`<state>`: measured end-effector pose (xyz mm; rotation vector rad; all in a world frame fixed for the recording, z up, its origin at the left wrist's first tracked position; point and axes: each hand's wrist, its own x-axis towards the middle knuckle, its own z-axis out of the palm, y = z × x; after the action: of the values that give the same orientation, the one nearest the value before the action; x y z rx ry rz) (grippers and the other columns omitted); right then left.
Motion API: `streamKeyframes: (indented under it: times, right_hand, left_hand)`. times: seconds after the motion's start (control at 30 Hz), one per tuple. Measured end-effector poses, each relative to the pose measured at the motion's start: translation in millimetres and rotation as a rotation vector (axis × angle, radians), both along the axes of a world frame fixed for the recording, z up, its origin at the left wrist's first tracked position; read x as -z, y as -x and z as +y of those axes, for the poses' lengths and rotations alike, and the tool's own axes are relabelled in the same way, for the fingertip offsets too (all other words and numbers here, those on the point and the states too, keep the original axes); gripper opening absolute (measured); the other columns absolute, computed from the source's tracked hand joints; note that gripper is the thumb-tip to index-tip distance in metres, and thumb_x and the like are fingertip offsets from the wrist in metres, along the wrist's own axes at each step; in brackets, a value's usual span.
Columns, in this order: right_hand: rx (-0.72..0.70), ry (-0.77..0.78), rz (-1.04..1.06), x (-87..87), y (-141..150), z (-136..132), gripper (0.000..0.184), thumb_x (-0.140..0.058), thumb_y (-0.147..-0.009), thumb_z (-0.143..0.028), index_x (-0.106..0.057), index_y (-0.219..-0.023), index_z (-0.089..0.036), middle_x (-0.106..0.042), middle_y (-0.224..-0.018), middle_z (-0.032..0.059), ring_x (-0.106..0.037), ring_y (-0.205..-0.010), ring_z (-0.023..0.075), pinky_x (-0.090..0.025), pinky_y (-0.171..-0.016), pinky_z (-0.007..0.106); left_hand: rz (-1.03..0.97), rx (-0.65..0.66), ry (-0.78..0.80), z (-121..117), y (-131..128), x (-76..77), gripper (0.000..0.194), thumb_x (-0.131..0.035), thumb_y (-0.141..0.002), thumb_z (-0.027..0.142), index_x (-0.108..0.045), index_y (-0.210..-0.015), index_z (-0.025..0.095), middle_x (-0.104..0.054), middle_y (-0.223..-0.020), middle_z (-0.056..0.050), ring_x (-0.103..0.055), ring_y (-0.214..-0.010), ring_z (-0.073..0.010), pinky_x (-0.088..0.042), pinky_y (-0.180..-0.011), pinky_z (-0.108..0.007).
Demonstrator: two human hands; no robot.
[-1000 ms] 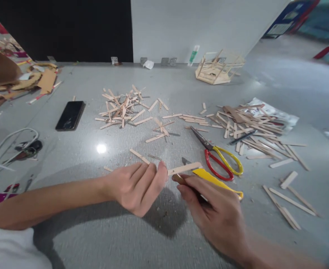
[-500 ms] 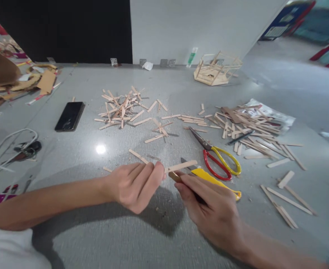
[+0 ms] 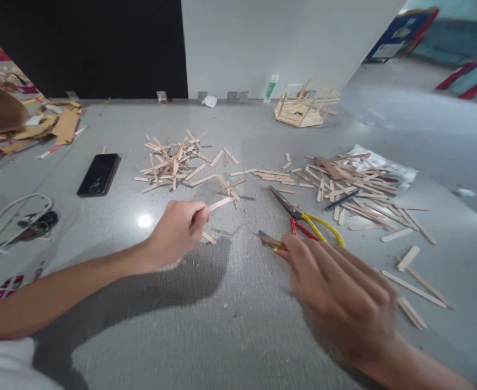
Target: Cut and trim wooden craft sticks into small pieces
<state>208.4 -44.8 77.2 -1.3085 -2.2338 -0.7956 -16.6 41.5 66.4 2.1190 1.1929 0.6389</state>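
Note:
My left hand (image 3: 181,230) is held above the table with its fingers closed. It pinches a pale wooden craft stick (image 3: 222,203) that points to the right. My right hand (image 3: 339,292), slightly blurred, is closed round a narrow brown piece (image 3: 274,241); only its tip shows, so I cannot tell its kind. Beneath that hand lies a yellow-handled knife, mostly hidden, with its grey blade tip (image 3: 261,234) showing. Scissors (image 3: 293,210) with one red and one yellow handle lie just beyond my right hand. Short stick pieces (image 3: 209,237) rest below my left hand.
Craft sticks are heaped at the centre (image 3: 175,162) and at the right, where a dark pen (image 3: 341,199) lies on the pile (image 3: 368,187). A stick-built frame (image 3: 301,111) stands at the back. A phone (image 3: 99,174) and a white cable (image 3: 39,196) lie left.
My left hand has moved up and left with the craft stick, away from my right hand. My right hand has shifted right, over the yellow knife handle, still holding the brown piece.

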Motion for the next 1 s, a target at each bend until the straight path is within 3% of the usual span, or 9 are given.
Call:
streamKeyframes:
  times: [0.13,0.2,0.27,0.53,1.0]
  right_hand:
    - [-0.102,0.332,0.445,2.7,-0.6,-2.3,0.017,-0.043,-0.102,-0.015,-0.058,-0.11,-0.015,-0.068,-0.067,-0.0045,-0.062,-0.052,0.0076,-0.047,-0.056,0.019]
    - [-0.157,0.459,0.547,4.9,2.9,-4.9,0.018,-0.041,-0.103,-0.018,-0.057,-0.111,-0.018,-0.066,-0.065,-0.0066,-0.06,-0.049,0.0069,-0.046,-0.053,0.018]
    - [-0.209,0.457,0.58,6.9,6.3,-8.5,0.018,-0.043,-0.102,-0.018,-0.058,-0.112,-0.019,-0.067,-0.065,-0.0072,-0.06,-0.048,0.0069,-0.046,-0.052,0.019]
    - [-0.213,0.3,0.562,13.2,6.6,-19.7,0.031,-0.051,-0.096,-0.009,-0.058,-0.125,-0.016,-0.071,-0.071,-0.0042,-0.063,-0.052,0.008,-0.049,-0.056,0.023]
    - [-0.161,0.301,0.479,12.1,5.7,-19.7,0.033,-0.05,-0.097,-0.01,-0.056,-0.128,-0.017,-0.074,-0.073,-0.0028,-0.065,-0.054,0.0088,-0.052,-0.057,0.021]
  left_hand:
    - [-0.335,0.134,0.403,-8.0,-7.5,-14.7,0.034,-0.038,-0.103,0.036,-0.055,-0.083,0.015,-0.055,-0.052,0.005,-0.045,-0.035,-0.0052,-0.035,-0.038,-0.015]
    - [-0.422,0.159,0.501,-19.6,-10.7,-20.3,0.034,-0.039,-0.104,0.04,-0.054,-0.084,0.016,-0.055,-0.052,0.005,-0.046,-0.036,-0.0051,-0.035,-0.037,-0.014]
    - [-0.433,0.181,0.535,-30.3,-11.8,-23.9,0.035,-0.04,-0.104,0.041,-0.054,-0.084,0.016,-0.055,-0.052,0.005,-0.046,-0.037,-0.0048,-0.036,-0.038,-0.013]
    - [-0.322,0.215,0.446,-44.1,-8.7,-28.6,0.034,-0.037,-0.104,0.038,-0.056,-0.086,0.016,-0.054,-0.052,0.005,-0.048,-0.038,-0.0058,-0.038,-0.04,-0.014]
    - [-0.208,0.209,0.163,-46.2,-9.3,-28.4,0.026,-0.038,-0.103,0.025,-0.055,-0.084,0.016,-0.055,-0.053,0.006,-0.047,-0.041,-0.0036,-0.037,-0.044,-0.013]
